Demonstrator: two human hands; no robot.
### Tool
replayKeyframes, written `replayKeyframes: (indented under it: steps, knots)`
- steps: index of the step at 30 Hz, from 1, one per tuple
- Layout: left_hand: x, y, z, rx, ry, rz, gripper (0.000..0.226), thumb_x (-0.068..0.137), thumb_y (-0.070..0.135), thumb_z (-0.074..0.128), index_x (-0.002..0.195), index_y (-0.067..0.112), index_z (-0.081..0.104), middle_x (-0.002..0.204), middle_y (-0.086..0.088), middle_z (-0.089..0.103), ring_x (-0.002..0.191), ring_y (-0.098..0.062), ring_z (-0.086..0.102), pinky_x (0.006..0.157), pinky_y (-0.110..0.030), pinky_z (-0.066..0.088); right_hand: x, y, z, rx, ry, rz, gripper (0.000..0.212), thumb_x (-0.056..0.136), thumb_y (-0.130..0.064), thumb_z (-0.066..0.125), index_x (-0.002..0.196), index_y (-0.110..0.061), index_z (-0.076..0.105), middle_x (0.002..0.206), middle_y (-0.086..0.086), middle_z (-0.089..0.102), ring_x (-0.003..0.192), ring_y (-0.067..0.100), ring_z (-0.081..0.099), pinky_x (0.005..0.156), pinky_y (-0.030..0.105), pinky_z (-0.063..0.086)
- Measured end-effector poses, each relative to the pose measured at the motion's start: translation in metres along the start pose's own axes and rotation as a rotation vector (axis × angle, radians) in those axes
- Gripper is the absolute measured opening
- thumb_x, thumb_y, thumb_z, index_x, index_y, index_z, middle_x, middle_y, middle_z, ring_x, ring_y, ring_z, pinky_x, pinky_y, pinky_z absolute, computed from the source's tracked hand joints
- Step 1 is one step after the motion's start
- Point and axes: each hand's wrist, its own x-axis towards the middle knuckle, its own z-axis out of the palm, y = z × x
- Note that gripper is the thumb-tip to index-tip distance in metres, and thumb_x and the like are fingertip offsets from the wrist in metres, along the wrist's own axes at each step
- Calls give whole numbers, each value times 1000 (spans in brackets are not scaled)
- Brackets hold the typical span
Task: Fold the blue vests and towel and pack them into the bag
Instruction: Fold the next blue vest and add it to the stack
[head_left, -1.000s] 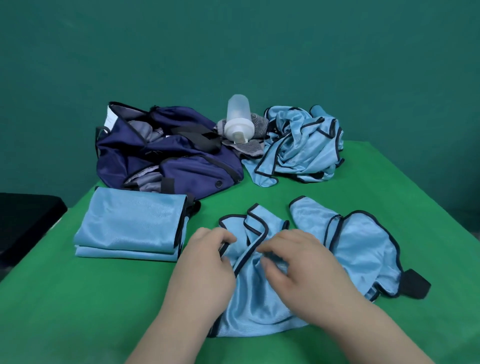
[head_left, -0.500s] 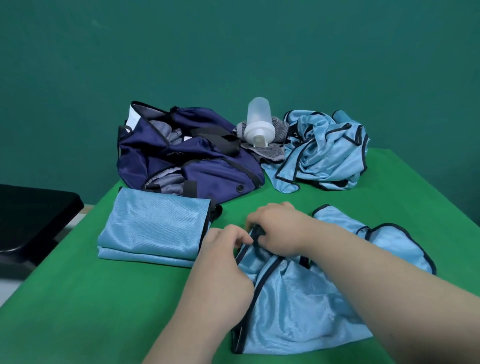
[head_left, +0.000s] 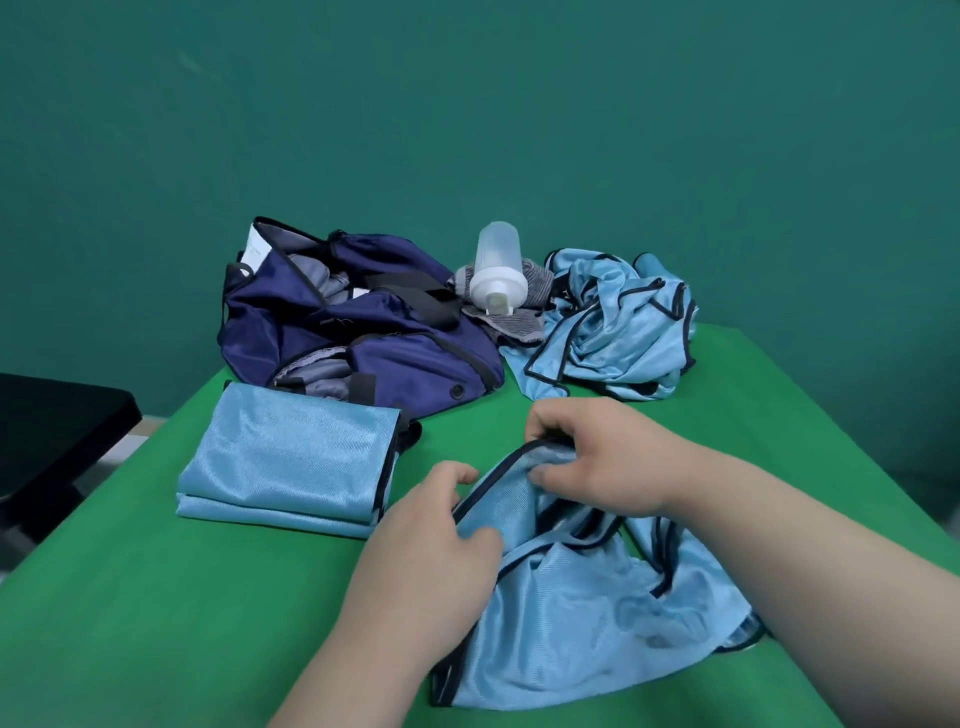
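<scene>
The left hand (head_left: 431, 540) and right hand (head_left: 597, 462) are bare; forearms bare too, seemingly right to the frame's edge.

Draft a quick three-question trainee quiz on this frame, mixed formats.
1. True or false: the navy bag is zipped shut.
2. The folded vests lie: A) on the green table, left of the vest in hand B) inside the bag C) draped over the bag.
3. Which hand has its grip on the black trim farther from the camera?
Key: 1 false, it gapes open. 2 A. 3 the right hand; the left hand holds the nearer edge.
</scene>
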Motion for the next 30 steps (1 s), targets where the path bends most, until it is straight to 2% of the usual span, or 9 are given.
replayKeyframes:
  steps: [4, 6, 10, 16, 19, 21, 24, 27, 30]
  knots:
    - [-5, 6, 6, -58, 57, 53, 14, 90, 45, 60, 103, 41, 56, 91, 24, 58, 89, 7, 52, 72, -20, 41, -17, -12, -3, 87, 26, -51, 25, 81, -21, 78, 83, -33, 57, 77, -14, 61, 69, 1, 53, 68, 19, 45]
    - [-5, 6, 7, -76, 95, 75, 3, 93, 37, 59, 95, 37, 60, 88, 17, 62, 86, 3, 55, 69, -20, 41, -24, -14, -4, 129, 34, -31, 32, 80, -19, 79, 88, -40, 58, 81, -12, 63, 72, 3, 57, 72, 23, 49]
    - [-2, 1, 3, -122, 157, 59, 16, 92, 20, 58, 79, 30, 59, 73, 7, 58, 66, -6, 52, 57, -26, 33, -34, -8, -8, 181, 16, 64, 49, 78, 0, 71, 98, -44, 59, 74, -12, 50, 65, 4, 47, 66, 20, 43]
    - [2, -6, -9, -121, 160, 52, 21, 91, 13, 56, 81, 30, 58, 66, 9, 53, 58, -10, 47, 53, -30, 31, -39, 1, -8, 116, 72, 177, 15, 80, -12, 68, 78, -27, 67, 74, -6, 65, 63, 9, 54, 69, 30, 50]
    - [1, -7, -10, -76, 109, 47, 19, 89, 15, 56, 85, 34, 58, 76, 10, 59, 61, -9, 50, 54, -29, 35, -34, -7, -7, 165, 169, 147, 14, 81, -13, 66, 77, -27, 65, 81, -7, 68, 74, 10, 60, 75, 28, 50]
    - [1, -7, -11, -82, 92, 49, 22, 84, 18, 56, 91, 39, 57, 85, 14, 63, 64, -6, 52, 57, -27, 38, -30, -16, -7, 235, 169, 136, 18, 82, -8, 62, 76, -24, 64, 79, 0, 68, 65, 11, 56, 68, 29, 48]
    - [1, -6, -11, -163, 98, 117, 22, 83, 29, 64, 96, 44, 56, 98, 23, 63, 86, 3, 57, 74, -22, 45, -23, -31, -4, 288, 125, 98, 18, 82, -5, 61, 76, -22, 65, 69, 3, 65, 59, 11, 49, 60, 29, 43]
    - [3, -7, -12, -291, 167, 172, 27, 80, 38, 71, 104, 45, 60, 103, 26, 62, 102, 8, 56, 87, -22, 45, -16, -44, -1, 268, 110, 56, 15, 81, -8, 64, 76, -21, 69, 74, 4, 69, 64, 14, 56, 66, 33, 49]
    - [6, -9, -16, -309, 228, 221, 23, 80, 42, 71, 101, 43, 64, 100, 24, 64, 99, 5, 59, 84, -21, 46, -11, -51, 4, 247, 92, 32, 13, 80, -12, 68, 77, -24, 70, 76, 3, 70, 65, 15, 59, 69, 34, 50]
